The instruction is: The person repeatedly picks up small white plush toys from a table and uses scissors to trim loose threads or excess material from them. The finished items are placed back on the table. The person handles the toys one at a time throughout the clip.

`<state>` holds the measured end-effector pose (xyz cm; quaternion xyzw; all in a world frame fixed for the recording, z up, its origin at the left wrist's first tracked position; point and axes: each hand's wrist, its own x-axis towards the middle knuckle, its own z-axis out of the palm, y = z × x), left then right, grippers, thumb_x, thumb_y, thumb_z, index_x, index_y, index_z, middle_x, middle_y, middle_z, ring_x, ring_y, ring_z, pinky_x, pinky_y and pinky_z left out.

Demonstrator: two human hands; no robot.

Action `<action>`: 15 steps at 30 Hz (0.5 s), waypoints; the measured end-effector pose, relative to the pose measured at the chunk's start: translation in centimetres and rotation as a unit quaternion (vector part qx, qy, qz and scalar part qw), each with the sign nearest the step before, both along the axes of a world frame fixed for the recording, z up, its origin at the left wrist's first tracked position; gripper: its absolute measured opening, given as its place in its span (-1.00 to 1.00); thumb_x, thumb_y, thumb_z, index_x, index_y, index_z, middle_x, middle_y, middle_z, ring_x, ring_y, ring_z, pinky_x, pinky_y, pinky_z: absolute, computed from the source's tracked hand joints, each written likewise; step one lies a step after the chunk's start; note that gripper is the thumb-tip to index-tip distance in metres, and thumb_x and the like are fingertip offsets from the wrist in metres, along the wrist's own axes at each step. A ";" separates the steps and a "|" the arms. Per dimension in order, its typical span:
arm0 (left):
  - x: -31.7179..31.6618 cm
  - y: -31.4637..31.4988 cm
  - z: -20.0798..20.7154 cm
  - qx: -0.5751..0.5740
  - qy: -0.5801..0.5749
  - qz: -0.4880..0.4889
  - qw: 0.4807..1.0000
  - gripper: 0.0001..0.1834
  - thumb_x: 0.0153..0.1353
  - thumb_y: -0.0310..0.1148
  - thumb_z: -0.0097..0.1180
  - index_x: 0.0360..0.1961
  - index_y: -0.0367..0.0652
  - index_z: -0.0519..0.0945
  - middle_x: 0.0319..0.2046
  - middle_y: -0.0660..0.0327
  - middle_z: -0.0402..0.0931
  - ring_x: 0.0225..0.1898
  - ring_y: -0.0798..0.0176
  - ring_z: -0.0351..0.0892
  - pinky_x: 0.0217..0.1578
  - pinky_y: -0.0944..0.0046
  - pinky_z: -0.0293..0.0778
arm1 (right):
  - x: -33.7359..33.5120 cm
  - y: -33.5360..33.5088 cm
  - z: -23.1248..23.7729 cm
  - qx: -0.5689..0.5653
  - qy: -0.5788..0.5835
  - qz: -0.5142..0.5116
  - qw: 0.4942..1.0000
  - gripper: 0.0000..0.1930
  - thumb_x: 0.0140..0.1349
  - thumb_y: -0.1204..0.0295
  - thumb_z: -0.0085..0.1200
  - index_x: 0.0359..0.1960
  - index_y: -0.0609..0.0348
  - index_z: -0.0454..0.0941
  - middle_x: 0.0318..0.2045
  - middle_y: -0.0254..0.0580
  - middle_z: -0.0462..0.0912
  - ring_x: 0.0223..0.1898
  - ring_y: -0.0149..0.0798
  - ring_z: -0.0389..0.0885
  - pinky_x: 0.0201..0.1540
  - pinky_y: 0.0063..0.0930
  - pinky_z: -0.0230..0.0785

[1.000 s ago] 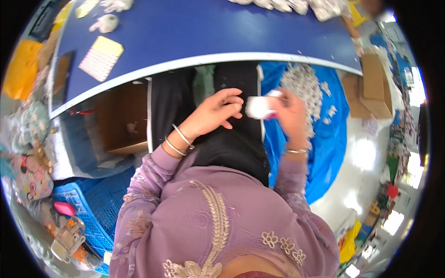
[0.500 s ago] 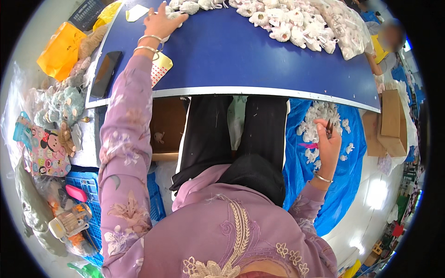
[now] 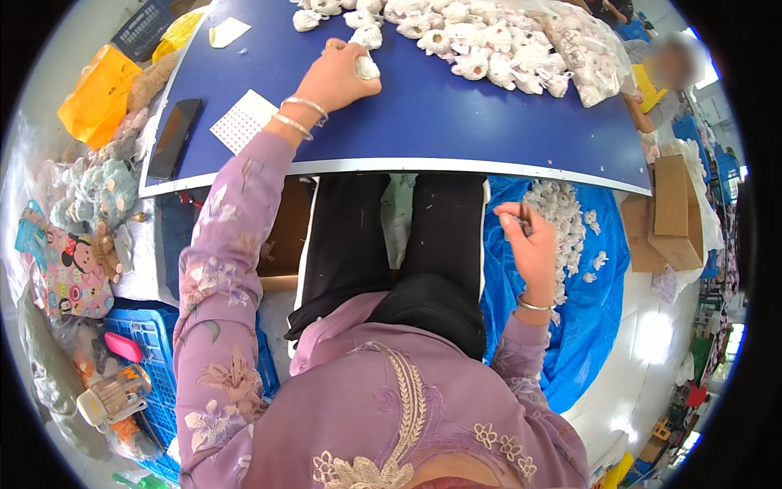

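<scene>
The small white plush piece (image 3: 366,67), fluffy and rounded, is in the left hand (image 3: 337,77), over the blue tabletop (image 3: 456,122). Bare surface stretches from the plush pile (image 3: 481,45) to the pale front edge (image 3: 407,165). Left fingers curl around the piece; the right hand's (image 3: 533,248) fingers clasp a small dark tool (image 3: 526,217) beyond that edge.

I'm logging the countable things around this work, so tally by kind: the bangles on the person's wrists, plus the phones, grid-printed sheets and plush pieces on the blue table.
Bangles: 3
Black phone: 1
Grid-printed sheet: 1
White plush pieces: too crowded to count
Total, plush left out: 5
</scene>
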<state>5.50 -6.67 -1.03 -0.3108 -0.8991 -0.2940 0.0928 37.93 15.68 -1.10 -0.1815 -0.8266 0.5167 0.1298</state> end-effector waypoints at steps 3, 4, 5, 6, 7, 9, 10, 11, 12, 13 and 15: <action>5.1 1.0 0.4 0.109 -0.009 -0.090 0.990 -0.49 -0.04 -0.19 0.30 -0.07 -0.26 0.56 -0.15 -0.04 0.50 -0.13 -0.06 0.57 -0.04 0.16 0.49 | -0.5 -1.1 0.2 -0.051 0.013 0.020 0.998 -0.85 0.30 0.49 0.12 -0.19 0.31 0.61 -0.33 -0.37 0.63 -0.32 -0.58 0.49 -0.24 -0.67 0.36; 6.0 1.4 0.1 0.084 -0.031 -0.090 0.992 -0.49 -0.04 -0.17 0.29 -0.09 -0.25 0.55 -0.16 -0.03 0.51 -0.13 -0.07 0.57 -0.04 0.13 0.49 | -1.2 -1.4 0.0 -0.049 0.009 0.038 0.998 -0.85 0.29 0.49 0.12 -0.17 0.32 0.60 -0.32 -0.36 0.63 -0.30 -0.57 0.50 -0.22 -0.67 0.37; 6.9 1.6 -0.3 0.058 -0.055 -0.086 0.993 -0.50 -0.04 -0.15 0.29 -0.11 -0.24 0.55 -0.17 -0.01 0.53 -0.13 -0.08 0.57 -0.05 0.10 0.50 | -1.6 -1.9 -0.1 -0.048 0.003 0.060 0.997 -0.84 0.29 0.49 0.12 -0.16 0.32 0.60 -0.30 -0.35 0.64 -0.28 -0.57 0.52 -0.21 -0.66 0.38; 7.4 1.9 -0.1 0.039 -0.046 -0.068 0.996 -0.50 -0.03 -0.17 0.31 -0.11 -0.26 0.55 -0.20 0.00 0.53 -0.17 -0.08 0.58 -0.08 0.11 0.50 | -1.9 -2.5 0.3 -0.059 -0.009 0.067 0.996 -0.83 0.29 0.49 0.13 -0.16 0.32 0.59 -0.29 -0.34 0.64 -0.27 -0.56 0.53 -0.20 -0.66 0.38; 7.7 2.0 0.0 0.066 -0.054 -0.085 0.993 -0.50 -0.03 -0.17 0.31 -0.10 -0.26 0.55 -0.21 0.00 0.53 -0.18 -0.07 0.58 -0.09 0.12 0.50 | -2.1 -2.9 0.7 -0.071 -0.021 0.073 0.995 -0.83 0.29 0.49 0.13 -0.15 0.32 0.59 -0.28 -0.34 0.65 -0.26 -0.56 0.53 -0.19 -0.65 0.39; 8.3 1.9 0.1 0.111 -0.070 -0.124 0.983 -0.49 -0.03 -0.19 0.33 -0.10 -0.27 0.55 -0.22 -0.01 0.54 -0.19 -0.06 0.58 -0.12 0.12 0.50 | -2.4 -2.8 0.1 -0.087 0.013 0.062 0.994 -0.79 0.28 0.48 0.14 -0.09 0.32 0.55 -0.24 -0.30 0.64 -0.24 -0.52 0.55 -0.14 -0.62 0.41; 9.0 2.0 -0.3 0.152 -0.097 -0.150 0.972 -0.54 -0.01 -0.30 0.37 -0.10 -0.27 0.54 -0.25 0.12 0.53 -0.26 0.22 0.56 -0.17 0.26 0.49 | -2.7 -2.9 -0.2 -0.102 0.041 0.044 0.993 -0.78 0.28 0.48 0.14 -0.08 0.32 0.54 -0.23 -0.29 0.64 -0.23 -0.51 0.55 -0.13 -0.61 0.41; 10.3 2.0 0.0 0.151 -0.137 -0.167 0.965 -0.54 0.01 -0.32 0.37 -0.08 -0.28 0.53 -0.25 0.17 0.52 -0.28 0.32 0.53 -0.18 0.31 0.48 | -3.0 -2.8 -0.7 -0.114 0.065 0.022 0.991 -0.76 0.28 0.48 0.14 -0.06 0.33 0.53 -0.22 -0.28 0.64 -0.22 -0.50 0.56 -0.12 -0.60 0.42; 11.4 1.9 -0.2 0.160 -0.153 -0.177 0.959 -0.53 0.01 -0.32 0.37 -0.07 -0.27 0.53 -0.25 0.16 0.52 -0.27 0.32 0.54 -0.17 0.31 0.48 | -3.4 -2.3 -1.7 -0.093 0.091 0.001 0.991 -0.74 0.28 0.47 0.16 -0.05 0.32 0.51 -0.22 -0.27 0.63 -0.20 -0.48 0.57 -0.09 -0.58 0.43; 12.5 1.9 -0.4 0.168 -0.170 -0.188 0.953 -0.52 0.01 -0.32 0.37 -0.06 -0.27 0.53 -0.24 0.16 0.53 -0.26 0.32 0.54 -0.17 0.31 0.48 | -3.9 -1.6 -3.0 -0.081 0.098 -0.029 0.991 -0.70 0.24 0.45 0.21 -0.05 0.31 0.50 -0.26 -0.30 0.62 -0.24 -0.51 0.53 -0.15 -0.61 0.41; 14.4 1.5 -0.3 0.196 -0.221 -0.198 0.935 -0.53 0.02 -0.37 0.37 -0.05 -0.26 0.51 -0.24 0.23 0.52 -0.22 0.40 0.50 -0.16 0.36 0.47 | -4.3 -1.9 -2.3 -0.033 0.085 -0.082 0.992 -0.65 0.19 0.43 0.27 -0.03 0.28 0.48 -0.22 -0.33 0.60 -0.31 -0.54 0.48 -0.21 -0.63 0.37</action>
